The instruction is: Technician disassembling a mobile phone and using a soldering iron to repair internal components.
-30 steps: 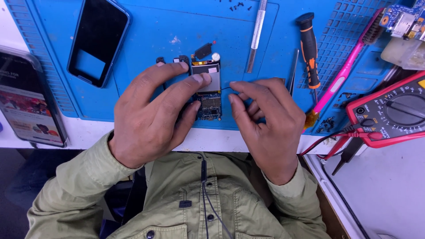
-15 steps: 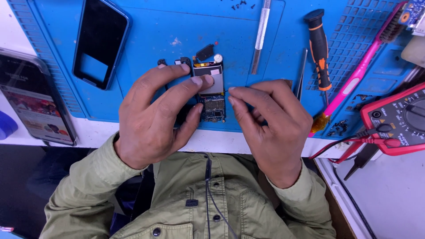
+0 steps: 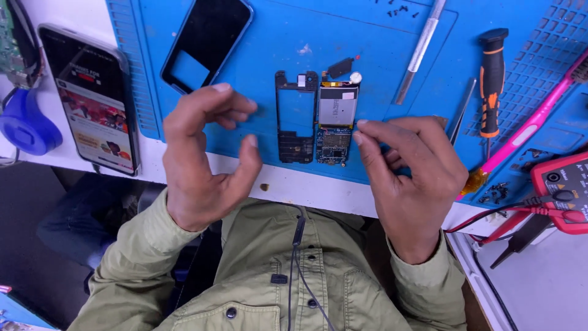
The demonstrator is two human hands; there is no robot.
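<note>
A small phone circuit board with a silver shield lies on the blue work mat. Beside it on the left lies a black plastic phone frame. My left hand hovers to the left of the frame, fingers curled and apart, holding nothing. My right hand is just right of the board; its index fingertip is close to the board's edge and it holds nothing. A small black part and a round silver piece lie above the board.
A black phone back cover lies at the mat's upper left, a lit smartphone further left. Metal tool, tweezers, orange-black screwdriver, pink brush and red multimeter sit to the right.
Both hands have lifted off the phone parts and drawn apart. The black frame and the circuit board now lie side by side, uncovered on the mat.
</note>
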